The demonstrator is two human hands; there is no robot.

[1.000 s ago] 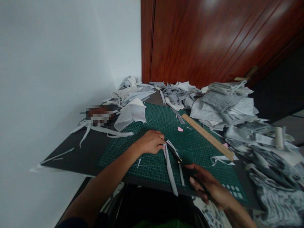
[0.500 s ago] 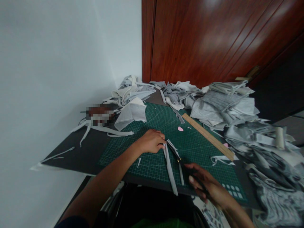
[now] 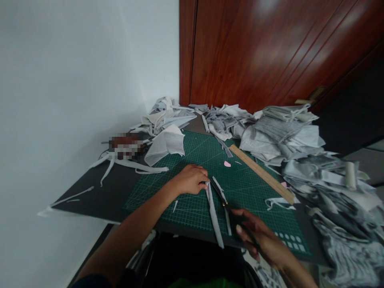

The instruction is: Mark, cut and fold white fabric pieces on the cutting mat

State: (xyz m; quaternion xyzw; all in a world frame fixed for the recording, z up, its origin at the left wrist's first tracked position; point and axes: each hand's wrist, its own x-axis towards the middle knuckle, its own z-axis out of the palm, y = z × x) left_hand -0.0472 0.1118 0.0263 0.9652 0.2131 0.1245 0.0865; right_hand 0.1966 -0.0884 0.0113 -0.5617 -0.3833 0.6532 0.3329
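Observation:
Pinched in my left hand (image 3: 193, 180) is the upper end of a narrow grey fabric strip (image 3: 214, 218), which hangs toward me past the table's front edge. My right hand (image 3: 258, 234) is closed around the handles of black scissors (image 3: 224, 203) with a brass-coloured pivot. Their blades point up and left, reaching close to my left fingertips. A second thin strip (image 3: 220, 185) lies along the scissors and passes partly under them. Both hands are over a green cutting mat (image 3: 189, 208) with a grid.
A wooden ruler (image 3: 261, 173) lies slanted on the mat. A pink scrap (image 3: 227, 164) is near it. Heaps of folded grey fabric (image 3: 282, 132) stand at right, and more cloth (image 3: 166, 140) lies at back left by the wall. A blurred-out patch (image 3: 126, 145) sits among strips.
The scissors and my right hand have shifted slightly left. My left hand keeps its pinch on the strip in nearly the same place.

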